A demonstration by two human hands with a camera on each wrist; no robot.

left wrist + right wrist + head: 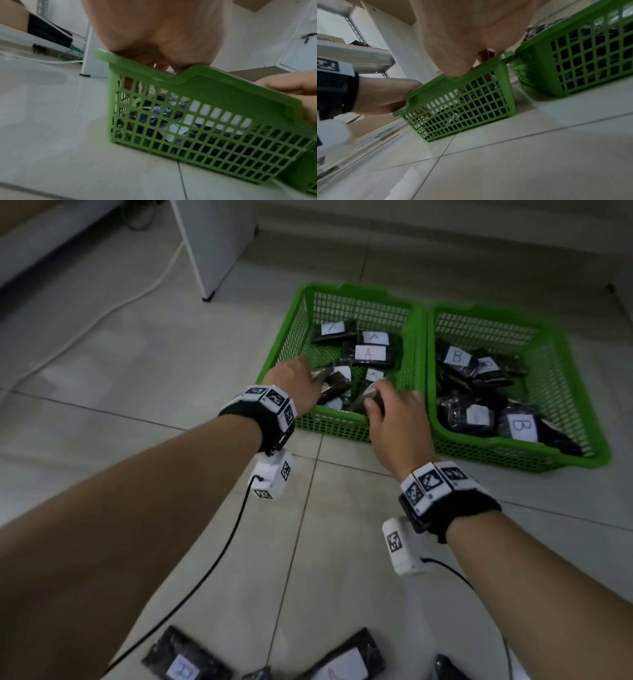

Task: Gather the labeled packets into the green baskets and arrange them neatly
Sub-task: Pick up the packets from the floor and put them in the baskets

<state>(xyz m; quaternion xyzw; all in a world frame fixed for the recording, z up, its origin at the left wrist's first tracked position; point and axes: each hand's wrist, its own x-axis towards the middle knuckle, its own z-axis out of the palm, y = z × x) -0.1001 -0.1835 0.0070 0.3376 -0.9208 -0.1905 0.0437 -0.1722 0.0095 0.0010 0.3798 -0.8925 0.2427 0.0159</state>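
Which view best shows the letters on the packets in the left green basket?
The head view: white A labels on black packets face up inside the left green plastic basket. Both wrist views show only dark packets and white patches through its mesh wall, no letters.

Head looks down; wrists low, perhaps floor-near, sharing basket [197,83].

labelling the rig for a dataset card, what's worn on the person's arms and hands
Both forearms are bare, no sleeves or gloves. Each wrist wears a black band topped with white blocks printed with black-and-white square markers. Below each wrist hangs a white box, also marker-tagged: left one, right one. A thin black cable runs from each box back toward the person.
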